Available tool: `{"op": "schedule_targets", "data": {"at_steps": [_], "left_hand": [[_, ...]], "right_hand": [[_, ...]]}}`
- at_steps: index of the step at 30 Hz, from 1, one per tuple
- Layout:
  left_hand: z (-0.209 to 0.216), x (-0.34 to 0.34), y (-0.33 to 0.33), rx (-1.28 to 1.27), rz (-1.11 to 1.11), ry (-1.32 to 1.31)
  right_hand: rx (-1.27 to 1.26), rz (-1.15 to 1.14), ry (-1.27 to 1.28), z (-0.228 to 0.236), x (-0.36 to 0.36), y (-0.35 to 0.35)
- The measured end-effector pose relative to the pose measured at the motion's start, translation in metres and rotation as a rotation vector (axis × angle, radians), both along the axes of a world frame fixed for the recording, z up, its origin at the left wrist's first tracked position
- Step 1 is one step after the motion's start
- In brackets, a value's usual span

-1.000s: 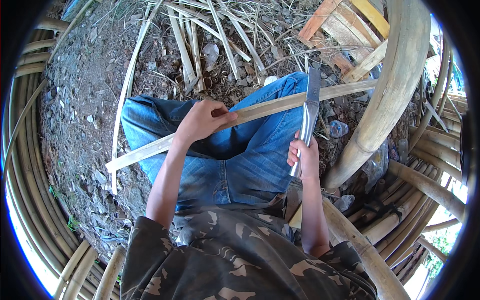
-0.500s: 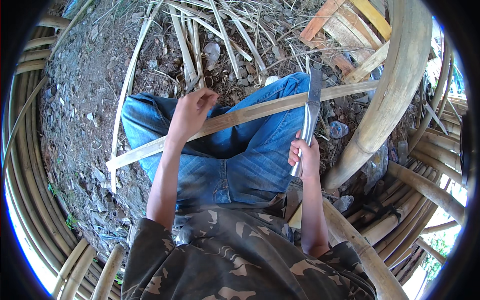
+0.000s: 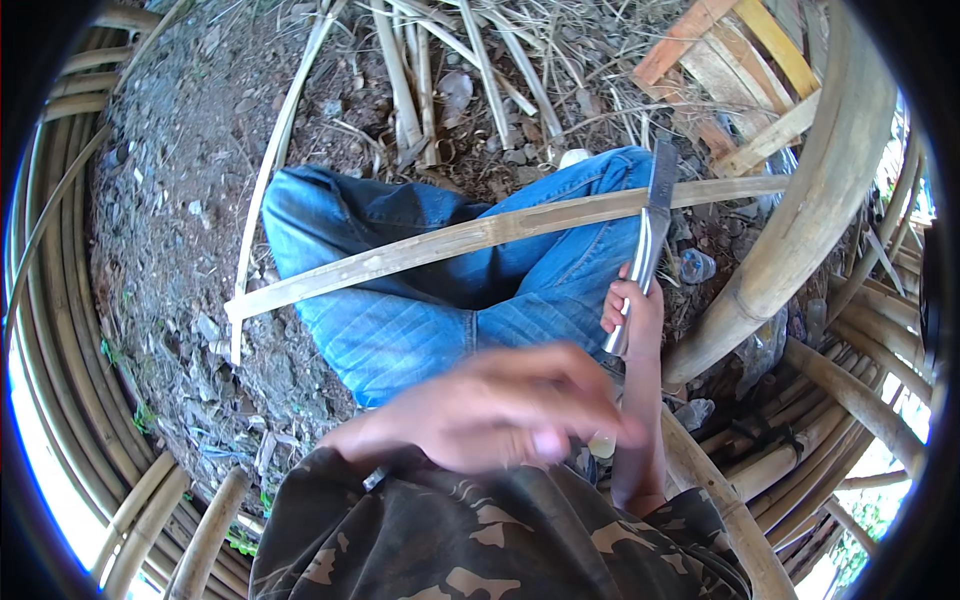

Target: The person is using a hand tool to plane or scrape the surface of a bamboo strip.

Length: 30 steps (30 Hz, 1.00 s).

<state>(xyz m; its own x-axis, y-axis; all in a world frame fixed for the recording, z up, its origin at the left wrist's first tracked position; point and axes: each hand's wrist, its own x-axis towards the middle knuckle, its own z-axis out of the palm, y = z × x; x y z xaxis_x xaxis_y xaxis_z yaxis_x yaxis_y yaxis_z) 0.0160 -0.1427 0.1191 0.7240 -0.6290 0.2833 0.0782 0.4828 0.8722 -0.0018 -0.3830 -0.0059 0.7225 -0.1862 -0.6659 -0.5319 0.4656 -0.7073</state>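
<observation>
My right hand (image 3: 636,308) is closed round the tubular silver handle of a machete (image 3: 661,185). Its dark, square-ended blade points away from me and overlaps a long split bamboo strip (image 3: 430,247) in view; whether they touch I cannot tell. This strip lies slantwise across my jeans (image 3: 400,335), from the lower left to beside a thick bamboo pole at the right. Close in front of my camouflage shirt, my left hand (image 3: 500,405) is raised, smeared by motion. Its thumb stands apart from the loosely bent fingers, and nothing shows in it.
A thick bamboo pole (image 3: 790,230) curves up at my right. Several split strips (image 3: 400,80) lie on the stony ground ahead. Wooden boards (image 3: 735,70) sit at the far right, and a clear plastic cup (image 3: 696,265) lies by my right knee. Bamboo rails (image 3: 70,300) run along the left.
My left hand has left the bamboo strip near my left knee and come back toward my body and up. My right hand still holds the machete over the strip. The view has shifted slightly.
</observation>
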Motion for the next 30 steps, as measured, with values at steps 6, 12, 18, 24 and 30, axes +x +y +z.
{"op": "schedule_targets", "data": {"at_steps": [6,12,18,24,30], "left_hand": [[0.041,-0.02,-0.054,-0.96,-0.296,0.105],[0.043,-0.028,-0.1,-1.232,0.057,-0.077],[0.06,-0.038,-0.082,-1.247,-0.043,0.299],[0.052,-0.036,-0.101,-1.278,-0.001,0.089],[0.053,-0.039,-0.087,-1.282,-0.124,0.27]], "right_hand": [[-0.049,-0.012,-0.011,0.007,0.001,-0.003],[-0.074,0.002,-0.002,0.007,0.001,0.0],[-0.065,0.013,-0.001,0.006,0.001,0.0],[-0.055,-0.012,0.014,0.007,0.001,-0.001],[-0.058,-0.017,0.02,0.008,0.001,-0.001]]}}
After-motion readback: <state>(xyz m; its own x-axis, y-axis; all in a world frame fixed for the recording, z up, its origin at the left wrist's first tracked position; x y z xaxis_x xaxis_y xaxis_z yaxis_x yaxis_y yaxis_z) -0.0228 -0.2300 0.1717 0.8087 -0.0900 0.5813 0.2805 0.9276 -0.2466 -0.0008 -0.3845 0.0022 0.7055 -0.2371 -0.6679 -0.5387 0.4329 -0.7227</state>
